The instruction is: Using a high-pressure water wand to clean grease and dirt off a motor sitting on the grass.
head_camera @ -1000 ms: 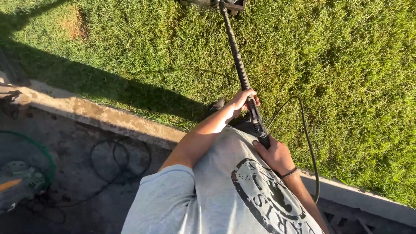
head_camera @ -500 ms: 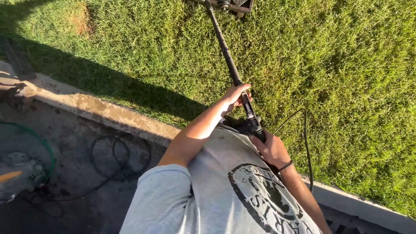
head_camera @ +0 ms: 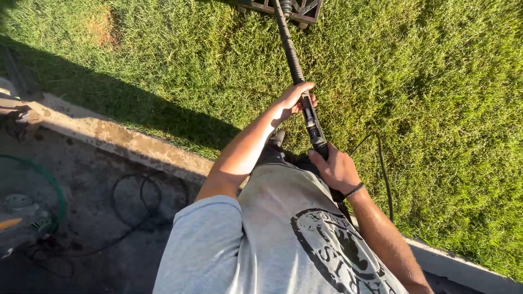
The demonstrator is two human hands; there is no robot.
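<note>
We see the long black pole (head_camera: 297,71) lean further left than half a second ago, its far end now climbing to the top edge just left of centre, and the dark slatted piece (head_camera: 297,8) at that end shows more of its frame than before. The concrete kerb (head_camera: 125,142) has slid a little lower and the green hose loop (head_camera: 57,190) sits closer to the left edge (our view has tipped, it seems). Now the hands: the left hand (head_camera: 294,99) reaches out along a nearly straight arm and is closed over the pole's ribbed upper section, fingers wrapped round from the left, thumb side toward us. Below it, nearer the body, the right hand (head_camera: 338,170) is clenched on the thicker handle end, knuckles up, a dark band at the wrist, the forearm running back to the lower right. Between the two hands the pole shows a paler fitting. A thin black cable (head_camera: 384,174) curls over the grass (head_camera: 436,98) just right of the right hand. Under both arms we see the grey printed shirt (head_camera: 272,239). Left of the left elbow, beyond the kerb, lies shaded dark paving (head_camera: 98,218) with a thin looped cord (head_camera: 136,196) on it.
</note>
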